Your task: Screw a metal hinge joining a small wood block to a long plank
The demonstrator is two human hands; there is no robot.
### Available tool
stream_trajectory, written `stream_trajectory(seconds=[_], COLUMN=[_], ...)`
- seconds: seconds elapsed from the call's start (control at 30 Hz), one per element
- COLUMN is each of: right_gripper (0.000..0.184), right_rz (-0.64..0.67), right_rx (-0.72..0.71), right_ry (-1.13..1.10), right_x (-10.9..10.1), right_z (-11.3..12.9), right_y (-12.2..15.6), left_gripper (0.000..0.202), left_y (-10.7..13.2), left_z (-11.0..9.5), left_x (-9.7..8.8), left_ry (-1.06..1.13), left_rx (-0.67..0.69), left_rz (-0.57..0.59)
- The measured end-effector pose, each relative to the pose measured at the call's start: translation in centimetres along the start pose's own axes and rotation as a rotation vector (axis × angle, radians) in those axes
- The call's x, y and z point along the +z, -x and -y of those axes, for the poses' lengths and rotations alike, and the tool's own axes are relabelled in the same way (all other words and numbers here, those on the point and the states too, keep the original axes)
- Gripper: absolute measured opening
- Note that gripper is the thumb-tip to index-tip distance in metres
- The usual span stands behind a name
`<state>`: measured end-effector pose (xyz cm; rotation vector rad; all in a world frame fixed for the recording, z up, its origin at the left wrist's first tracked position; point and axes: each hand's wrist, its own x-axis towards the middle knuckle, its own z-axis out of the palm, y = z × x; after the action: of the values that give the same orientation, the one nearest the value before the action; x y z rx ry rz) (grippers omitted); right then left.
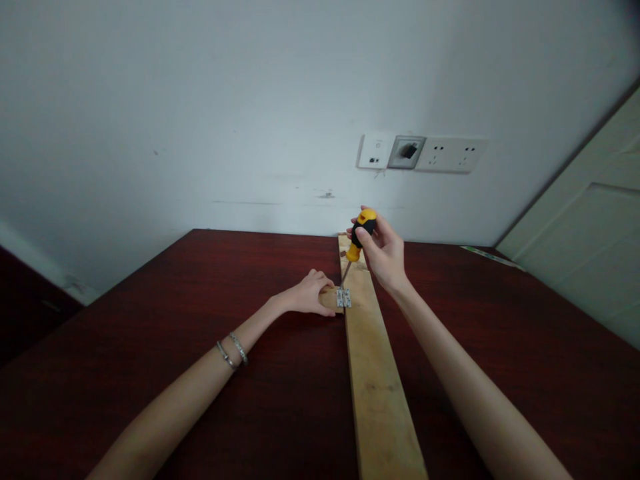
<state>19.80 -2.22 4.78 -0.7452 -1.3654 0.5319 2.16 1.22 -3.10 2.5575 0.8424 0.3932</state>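
Note:
A long pale wooden plank (375, 373) lies on the dark red table (150, 333), running away from me toward the wall. A small metal hinge (343, 297) sits at the plank's left edge, joining it to a small wooden block (329, 299). My left hand (309, 293) is closed on that block and presses it against the plank. My right hand (384, 255) grips a screwdriver (361, 235) with a yellow and black handle. The screwdriver stands nearly upright and its tip rests at the hinge.
A white wall rises just behind the table, with a row of sockets and a switch (421, 153) above the plank's far end. A pale door (585, 247) stands at the right. Two bracelets (233, 351) ring my left wrist.

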Motion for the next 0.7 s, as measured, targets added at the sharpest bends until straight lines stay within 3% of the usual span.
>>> stream_trajectory(seconds=[0.7], right_gripper=[0.044], right_rz=[-0.023], right_rx=[0.011], right_ry=[-0.078], right_x=[0.11], right_z=[0.17], right_y=[0.06], left_gripper=[0.061], left_y=[0.03], left_z=[-0.07], left_x=[-0.05], left_ry=[-0.017], left_rx=[0.005], left_rz=[0.005])
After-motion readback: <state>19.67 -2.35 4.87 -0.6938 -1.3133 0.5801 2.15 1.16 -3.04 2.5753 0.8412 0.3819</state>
